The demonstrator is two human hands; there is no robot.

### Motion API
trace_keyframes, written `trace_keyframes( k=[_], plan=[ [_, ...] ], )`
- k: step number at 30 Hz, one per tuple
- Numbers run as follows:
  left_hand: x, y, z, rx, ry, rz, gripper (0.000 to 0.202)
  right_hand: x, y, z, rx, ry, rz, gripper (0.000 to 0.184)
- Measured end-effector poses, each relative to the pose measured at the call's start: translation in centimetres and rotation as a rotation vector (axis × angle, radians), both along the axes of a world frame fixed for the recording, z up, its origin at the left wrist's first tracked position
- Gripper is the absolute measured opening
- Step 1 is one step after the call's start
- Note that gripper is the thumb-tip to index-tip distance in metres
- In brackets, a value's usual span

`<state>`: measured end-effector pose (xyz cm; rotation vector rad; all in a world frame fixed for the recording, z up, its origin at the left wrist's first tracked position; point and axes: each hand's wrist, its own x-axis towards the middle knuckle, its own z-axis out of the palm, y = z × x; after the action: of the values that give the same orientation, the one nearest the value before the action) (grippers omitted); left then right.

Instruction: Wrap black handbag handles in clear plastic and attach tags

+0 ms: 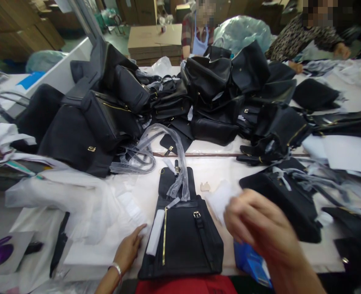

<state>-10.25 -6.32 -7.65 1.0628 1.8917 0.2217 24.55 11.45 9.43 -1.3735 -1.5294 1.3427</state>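
Note:
A black backpack [186, 241] with a gold zip and a buckle strap lies flat on the table in front of me. A plastic-wrapped strap [180, 171] runs up from its top. My left hand [129, 249] rests flat beside the bag's left edge, fingers stretched toward a white paper strip [155, 232] on the bag. My right hand [256, 228] is raised to the right of the bag and blurred by motion; it seems to hold a piece of white tissue paper [221, 200].
A big heap of black bags [198, 94] fills the back of the table. White wrapping sheets [85, 204] lie at the left, another black bag [287, 196] at the right, a blue packet [250, 261] near the front edge. Two people work at the far side.

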Motion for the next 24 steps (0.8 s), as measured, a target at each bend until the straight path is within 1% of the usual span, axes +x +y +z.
trace_keyframes(
  k=[1, 2, 3, 4, 6, 8, 10, 12, 15, 17, 18, 20, 22, 24],
  plan=[
    [-0.1, 0.0, 0.0, 0.003, 0.007, 0.026, 0.048, -1.2, 1.4, -2.0, -0.030, -0.018, 0.064, 0.037],
    [-0.2, 0.1, 0.1, 0.011, 0.018, 0.052, 0.048, -2.1, 2.2, -4.1, -0.080, -0.096, 0.187, 0.032],
    [-0.3, 0.2, 0.2, 0.026, 0.030, 0.077, 0.048, -2.9, 2.6, -6.2, -0.081, -0.220, 0.242, 0.028],
    [-0.5, 0.4, 0.4, 0.050, 0.039, 0.102, 0.049, -3.4, 2.4, -8.2, -0.065, -0.353, 0.294, 0.023],
    [-0.7, 0.8, 1.1, 0.110, 0.051, 0.165, 0.050, -3.7, 1.2, -11.3, -0.043, -0.434, 0.317, 0.018],
    [-0.7, 1.5, 2.3, 0.175, 0.048, 0.237, 0.050, -3.7, -0.5, -13.2, 0.030, -0.537, 0.358, 0.023],
    [-0.3, 2.5, 4.0, 0.230, 0.043, 0.292, 0.049, -3.6, -1.7, -14.1, 0.077, -0.652, 0.433, 0.024],
    [0.6, 3.6, 5.9, 0.283, 0.042, 0.297, 0.046, -3.6, -2.0, -14.4, 0.075, -0.715, 0.492, 0.018],
    [3.4, 5.3, 8.3, 0.335, -0.012, 0.238, 0.042, -3.7, -1.6, -14.5, 0.067, -0.723, 0.510, 0.013],
    [6.0, 6.1, 9.0, 0.327, -0.112, 0.199, 0.042, -3.7, -1.4, -14.4, 0.066, -0.726, 0.512, 0.012],
    [7.4, 6.4, 9.0, 0.313, -0.169, 0.179, 0.043, -3.7, -1.3, -14.3, 0.064, -0.727, 0.513, 0.011],
    [10.2, 6.7, 8.4, 0.286, -0.253, 0.123, 0.044, -3.7, -1.4, -14.1, 0.063, -0.730, 0.508, 0.011],
    [12.8, 6.9, 7.0, 0.269, -0.284, 0.038, 0.045, -3.6, -1.5, -13.9, 0.066, -0.726, 0.502, 0.023],
    [14.9, 7.0, 5.4, 0.249, -0.282, -0.034, 0.048, -3.6, -1.4, -13.9, 0.064, -0.717, 0.501, 0.034]
  ],
)
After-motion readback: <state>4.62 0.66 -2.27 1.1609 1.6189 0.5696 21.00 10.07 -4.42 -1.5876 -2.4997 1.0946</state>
